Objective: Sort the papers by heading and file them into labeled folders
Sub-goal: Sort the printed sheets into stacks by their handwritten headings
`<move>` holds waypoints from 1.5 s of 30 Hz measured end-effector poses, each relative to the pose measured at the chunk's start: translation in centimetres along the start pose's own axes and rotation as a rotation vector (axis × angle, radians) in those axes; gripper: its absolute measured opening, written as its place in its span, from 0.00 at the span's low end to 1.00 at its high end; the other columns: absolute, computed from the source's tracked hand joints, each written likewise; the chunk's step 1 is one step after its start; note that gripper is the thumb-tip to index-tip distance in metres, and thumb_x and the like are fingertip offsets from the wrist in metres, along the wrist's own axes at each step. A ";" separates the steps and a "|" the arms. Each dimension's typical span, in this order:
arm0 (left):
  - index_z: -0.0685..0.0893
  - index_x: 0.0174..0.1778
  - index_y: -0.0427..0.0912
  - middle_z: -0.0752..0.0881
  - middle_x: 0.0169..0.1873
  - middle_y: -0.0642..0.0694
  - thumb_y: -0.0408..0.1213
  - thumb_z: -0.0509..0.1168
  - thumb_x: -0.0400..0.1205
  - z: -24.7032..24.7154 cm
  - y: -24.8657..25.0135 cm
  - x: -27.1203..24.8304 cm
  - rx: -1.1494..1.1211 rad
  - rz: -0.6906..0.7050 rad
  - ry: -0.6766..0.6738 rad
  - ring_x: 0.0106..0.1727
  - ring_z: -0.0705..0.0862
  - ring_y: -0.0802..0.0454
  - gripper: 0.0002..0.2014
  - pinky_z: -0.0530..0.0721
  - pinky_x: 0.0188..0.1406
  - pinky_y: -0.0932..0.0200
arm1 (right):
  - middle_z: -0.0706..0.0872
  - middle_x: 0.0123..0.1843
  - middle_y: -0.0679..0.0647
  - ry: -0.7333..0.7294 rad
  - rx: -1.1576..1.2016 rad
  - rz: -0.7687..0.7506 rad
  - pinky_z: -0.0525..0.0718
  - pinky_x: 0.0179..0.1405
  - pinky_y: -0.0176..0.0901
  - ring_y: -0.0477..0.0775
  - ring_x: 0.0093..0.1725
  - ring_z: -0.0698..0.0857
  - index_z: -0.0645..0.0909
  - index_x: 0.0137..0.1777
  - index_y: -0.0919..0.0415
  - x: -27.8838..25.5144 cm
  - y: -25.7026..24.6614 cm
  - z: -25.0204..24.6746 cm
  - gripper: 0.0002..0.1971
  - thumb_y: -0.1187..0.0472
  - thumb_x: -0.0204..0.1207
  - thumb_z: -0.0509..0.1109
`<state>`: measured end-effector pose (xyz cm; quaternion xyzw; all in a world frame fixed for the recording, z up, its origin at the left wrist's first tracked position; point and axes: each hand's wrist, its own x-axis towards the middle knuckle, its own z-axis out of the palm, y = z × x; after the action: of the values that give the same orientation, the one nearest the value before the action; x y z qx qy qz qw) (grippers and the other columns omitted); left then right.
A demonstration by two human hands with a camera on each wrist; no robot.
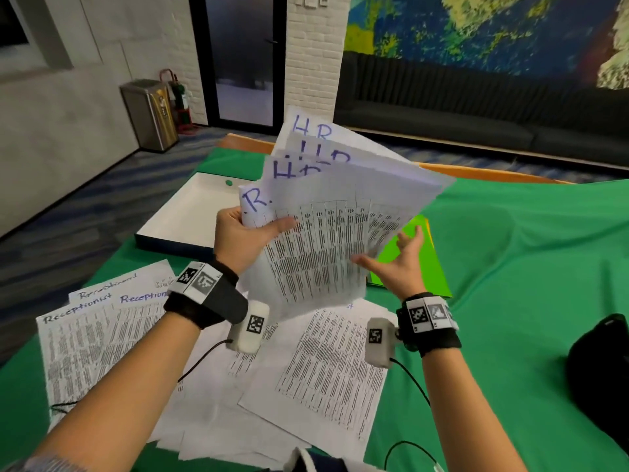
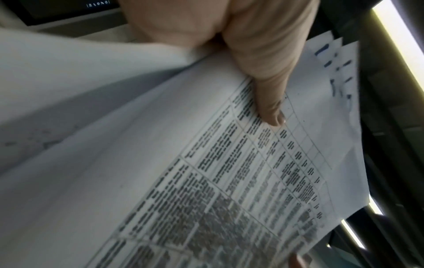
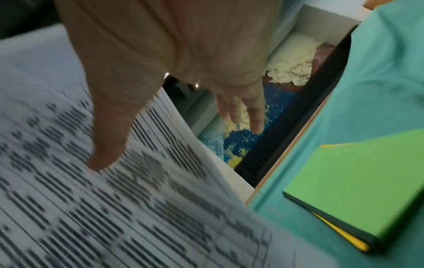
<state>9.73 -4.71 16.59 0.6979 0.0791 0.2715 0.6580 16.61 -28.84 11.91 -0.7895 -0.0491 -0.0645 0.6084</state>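
Observation:
A fanned stack of printed sheets (image 1: pixel 333 212) headed "HR" in blue ink is held up above the table. My left hand (image 1: pixel 245 233) grips its left edge, with the thumb (image 2: pixel 268 81) pressed on the front sheet (image 2: pixel 206 163). My right hand (image 1: pixel 398 257) is open at the stack's lower right edge. Its thumb (image 3: pixel 107 136) touches the front sheet and the straight fingers (image 3: pixel 252 116) spread past the paper's edge. A green folder (image 1: pixel 437 270) lies on the table just beyond the right hand, and a yellow folder (image 3: pixel 344 235) lies under the green folder (image 3: pixel 367 190).
Sheets headed "Receptionist" (image 1: pixel 88 328) lie at the near left, and more loose printed sheets (image 1: pixel 326 369) lie below my hands. An open white box (image 1: pixel 190 212) sits at the far left of the green tablecloth (image 1: pixel 510 267). A black object (image 1: pixel 599 362) rests at the right edge.

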 end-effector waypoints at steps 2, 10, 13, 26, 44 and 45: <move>0.87 0.32 0.48 0.90 0.29 0.58 0.35 0.82 0.60 0.1 0.1 -0.4 -0.046 -0.011 -0.003 0.39 0.90 0.47 0.11 0.89 0.44 0.51 | 0.75 0.72 0.59 -0.103 0.053 0.004 0.72 0.73 0.51 0.53 0.72 0.75 0.60 0.76 0.63 -0.3 1.0 0.7 0.59 0.51 0.46 0.88; 0.87 0.49 0.47 0.90 0.49 0.51 0.50 0.83 0.55 -0.7 -1.1 -0.6 -0.162 -0.052 -0.114 0.51 0.87 0.53 0.27 0.85 0.57 0.48 | 0.89 0.45 0.56 0.003 0.252 0.038 0.88 0.40 0.38 0.42 0.37 0.89 0.83 0.51 0.66 -1.9 1.4 0.9 0.09 0.70 0.71 0.74; 0.80 0.63 0.47 0.84 0.59 0.55 0.47 0.81 0.58 -1.3 -2.3 -1.3 0.035 -0.060 -0.214 0.61 0.82 0.57 0.37 0.79 0.66 0.55 | 0.89 0.48 0.59 0.009 0.367 0.123 0.89 0.44 0.46 0.49 0.41 0.90 0.81 0.56 0.69 -2.4 2.2 0.7 0.10 0.69 0.76 0.69; 0.37 0.81 0.47 0.60 0.80 0.43 0.32 0.68 0.78 -1.2 -9.4 -6.4 0.244 -0.330 -0.325 0.79 0.63 0.47 0.47 0.66 0.77 0.45 | 0.89 0.51 0.58 -0.130 0.220 0.411 0.88 0.42 0.46 0.52 0.45 0.90 0.79 0.58 0.60 -6.9 6.6 0.2 0.16 0.72 0.72 0.72; 0.64 0.76 0.38 0.67 0.73 0.38 0.49 0.71 0.73 -3.9 -19.0 -13.0 0.961 -0.513 -0.576 0.74 0.68 0.44 0.38 0.64 0.74 0.58 | 0.77 0.64 0.66 -0.017 -0.665 0.886 0.78 0.64 0.52 0.67 0.62 0.78 0.79 0.60 0.58 -10.5 15.5 2.6 0.17 0.58 0.71 0.69; 0.63 0.76 0.38 0.66 0.73 0.38 0.50 0.73 0.72 -3.7 -19.1 -13.0 0.976 -0.512 -0.583 0.74 0.67 0.43 0.41 0.65 0.74 0.57 | 0.72 0.67 0.67 -0.031 -0.723 0.916 0.76 0.65 0.52 0.67 0.64 0.75 0.78 0.63 0.57 -10.4 14.8 2.8 0.18 0.57 0.73 0.68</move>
<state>1.72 -5.20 -5.40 0.9224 0.1762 -0.1639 0.3020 8.81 -29.84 -4.59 -0.8885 0.3138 0.2040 0.2654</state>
